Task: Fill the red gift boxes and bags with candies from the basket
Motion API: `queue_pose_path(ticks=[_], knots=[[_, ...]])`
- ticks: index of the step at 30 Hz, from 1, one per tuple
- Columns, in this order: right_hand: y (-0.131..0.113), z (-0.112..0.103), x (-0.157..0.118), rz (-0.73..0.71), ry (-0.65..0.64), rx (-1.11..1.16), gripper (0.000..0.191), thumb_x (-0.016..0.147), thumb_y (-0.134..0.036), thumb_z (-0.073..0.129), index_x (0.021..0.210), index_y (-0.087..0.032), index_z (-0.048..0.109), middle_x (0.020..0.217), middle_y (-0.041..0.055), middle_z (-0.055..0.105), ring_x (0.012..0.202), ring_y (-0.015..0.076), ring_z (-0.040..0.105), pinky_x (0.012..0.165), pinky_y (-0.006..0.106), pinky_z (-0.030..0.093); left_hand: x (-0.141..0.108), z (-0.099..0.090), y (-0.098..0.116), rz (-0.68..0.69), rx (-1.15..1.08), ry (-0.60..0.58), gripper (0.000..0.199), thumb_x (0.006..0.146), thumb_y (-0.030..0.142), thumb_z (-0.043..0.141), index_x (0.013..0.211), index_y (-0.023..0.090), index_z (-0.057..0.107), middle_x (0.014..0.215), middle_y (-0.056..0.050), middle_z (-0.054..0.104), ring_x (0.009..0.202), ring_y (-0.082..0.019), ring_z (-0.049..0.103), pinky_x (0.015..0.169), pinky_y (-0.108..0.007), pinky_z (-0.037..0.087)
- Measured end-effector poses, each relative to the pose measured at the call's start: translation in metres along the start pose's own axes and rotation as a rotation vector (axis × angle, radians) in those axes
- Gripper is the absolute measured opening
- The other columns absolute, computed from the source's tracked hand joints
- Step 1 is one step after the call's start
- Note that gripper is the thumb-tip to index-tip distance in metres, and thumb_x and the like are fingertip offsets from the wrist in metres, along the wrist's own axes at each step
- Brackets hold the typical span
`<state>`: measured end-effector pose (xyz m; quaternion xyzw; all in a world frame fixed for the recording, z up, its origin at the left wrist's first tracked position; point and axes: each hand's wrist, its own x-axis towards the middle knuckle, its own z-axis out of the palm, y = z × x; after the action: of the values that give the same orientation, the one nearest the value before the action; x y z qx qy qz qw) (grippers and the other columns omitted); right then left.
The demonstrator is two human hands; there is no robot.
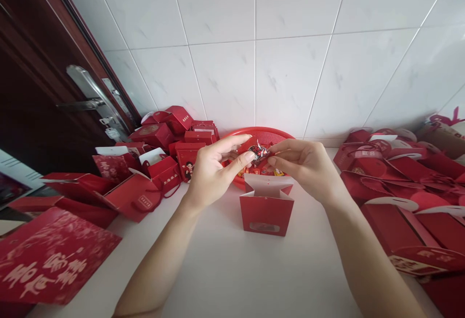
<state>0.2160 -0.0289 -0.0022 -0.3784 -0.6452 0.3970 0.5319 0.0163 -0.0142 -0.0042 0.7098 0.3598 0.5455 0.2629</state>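
A shiny red and dark wrapped candy (260,153) is held between both hands. My left hand (214,167) pinches it between thumb and fingers from the left. From the right, my right hand (307,165) grips its edge with thumb and fingertips closed. Just below them an open-topped red gift box (267,214) stands upright on the white table, with a small oval window low on its front. Behind the hands sits a red plastic basket (278,136) containing several wrapped candies (278,172), partly hidden by the hands and the box.
Many red gift boxes (140,194) crowd the left side, near a large red bag (54,257) with pale characters. More red boxes (392,163) are heaped on the right. A tiled wall (225,75) rises behind, and a dark door with a metal handle (94,97) stands at left.
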Motion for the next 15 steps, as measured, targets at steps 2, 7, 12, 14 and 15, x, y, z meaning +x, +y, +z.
queue_pose_path(ticks=[2,7,12,14,15], knots=[[-0.001,-0.0006,0.0004,-0.016,0.009,-0.01,0.007,0.081,-0.022,0.075,0.087,-0.018,0.076,0.084,0.0057,0.08,0.079,0.0213,0.076,0.071,0.031,0.061,0.0,-0.0007,-0.0006,0.002,0.007,-0.005,0.041,0.083,0.037,0.078,0.118,0.016,0.074,0.112,-0.01,0.078,0.1,-0.026,0.074,0.085,-0.035,0.062],[-0.0029,0.0015,0.0013,-0.094,-0.01,-0.05,0.016,0.082,-0.028,0.077,0.096,-0.019,0.076,0.096,0.0059,0.079,0.087,0.0213,0.075,0.075,0.032,0.061,0.0007,-0.0014,-0.0047,0.031,0.033,-0.053,0.037,0.084,0.038,0.078,0.117,0.021,0.075,0.111,-0.007,0.078,0.097,-0.023,0.074,0.083,-0.032,0.061],[0.0003,0.0065,0.0011,-0.136,0.009,-0.017,0.016,0.083,-0.033,0.078,0.093,-0.02,0.076,0.091,0.0051,0.077,0.083,0.0202,0.073,0.069,0.031,0.061,0.0019,0.0013,-0.0068,0.03,0.024,-0.122,0.032,0.086,0.037,0.075,0.113,0.021,0.075,0.11,-0.007,0.077,0.095,-0.022,0.073,0.083,-0.032,0.061],[0.001,0.0077,0.0006,-0.131,0.031,-0.034,0.014,0.083,-0.031,0.077,0.091,-0.02,0.076,0.09,0.0049,0.077,0.081,0.0197,0.071,0.068,0.031,0.06,0.0022,0.0024,-0.0066,0.033,0.019,-0.123,0.029,0.086,0.037,0.075,0.111,0.021,0.075,0.109,-0.007,0.077,0.097,-0.023,0.073,0.084,-0.033,0.06],[0.001,0.0083,0.0003,-0.125,0.04,-0.042,0.013,0.083,-0.03,0.076,0.09,-0.02,0.075,0.089,0.0047,0.076,0.08,0.0194,0.071,0.067,0.031,0.059,0.0023,0.0029,-0.0063,0.032,0.015,-0.124,0.029,0.086,0.037,0.075,0.11,0.021,0.075,0.108,-0.007,0.077,0.097,-0.023,0.073,0.083,-0.033,0.06]])
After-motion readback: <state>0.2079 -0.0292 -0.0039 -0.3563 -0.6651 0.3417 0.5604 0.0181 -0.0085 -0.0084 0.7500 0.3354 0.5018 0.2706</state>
